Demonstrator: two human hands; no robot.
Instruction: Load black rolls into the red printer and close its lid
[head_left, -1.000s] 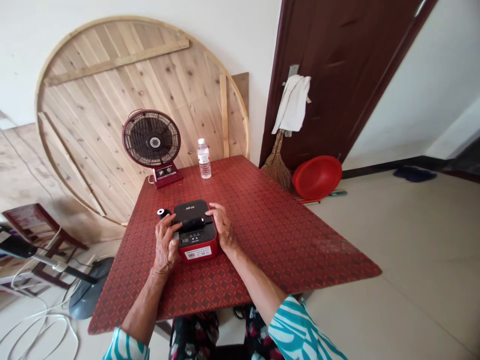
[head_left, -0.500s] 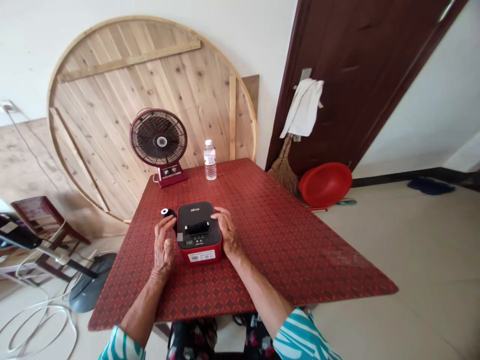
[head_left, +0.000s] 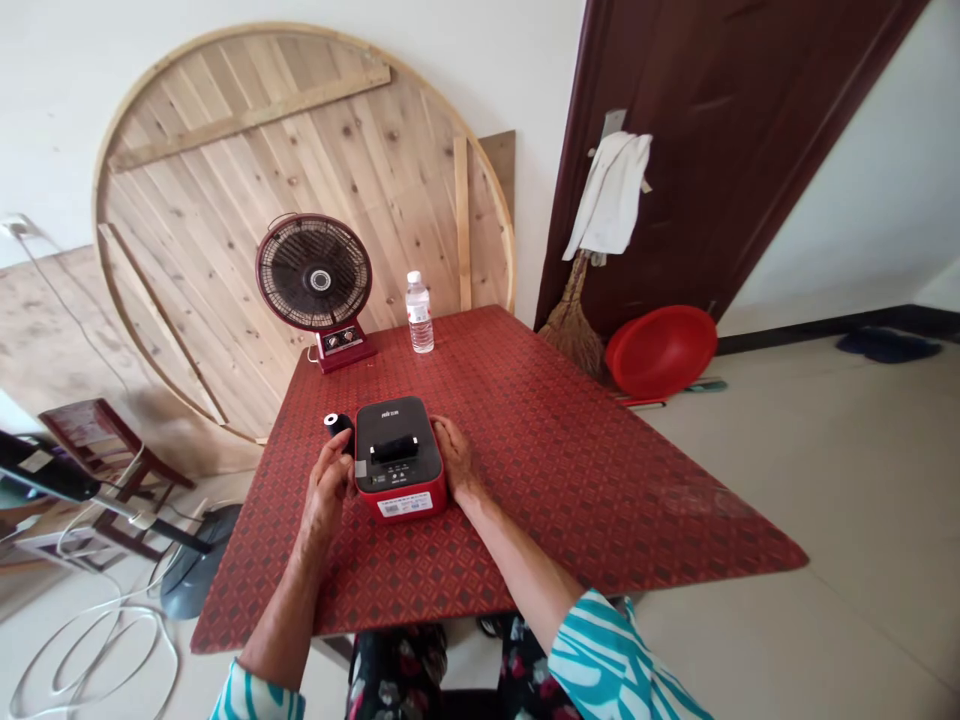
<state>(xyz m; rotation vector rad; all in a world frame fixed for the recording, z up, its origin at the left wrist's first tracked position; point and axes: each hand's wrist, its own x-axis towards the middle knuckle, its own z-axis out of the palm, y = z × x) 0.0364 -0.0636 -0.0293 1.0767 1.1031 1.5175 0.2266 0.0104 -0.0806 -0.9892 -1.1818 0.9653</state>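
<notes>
A red and black box-shaped device (head_left: 401,505) with a white label on its front sits on the red patterned table (head_left: 570,490). Across its black top lies a black spool (head_left: 394,448) with white ends. Another black spool (head_left: 340,423), white at its end, is just left of the device. My left hand (head_left: 326,490) is at the device's left side, below that spool, its fingers bent; whether they grip anything is hidden. Against the device's right side rests my right hand (head_left: 456,460), fingers apart, holding nothing.
A fan (head_left: 315,285) and a water bottle (head_left: 419,315) stand at the table's back. Behind leans a round wooden panel (head_left: 300,160). Beyond the right edge are a broom (head_left: 574,325) and a red basin (head_left: 664,350); a cable (head_left: 112,610) coils on the floor at left.
The fingers of my left hand have bent in closer to the device. My right hand has slid from the top edge down onto its right side. The view has shifted slightly.
</notes>
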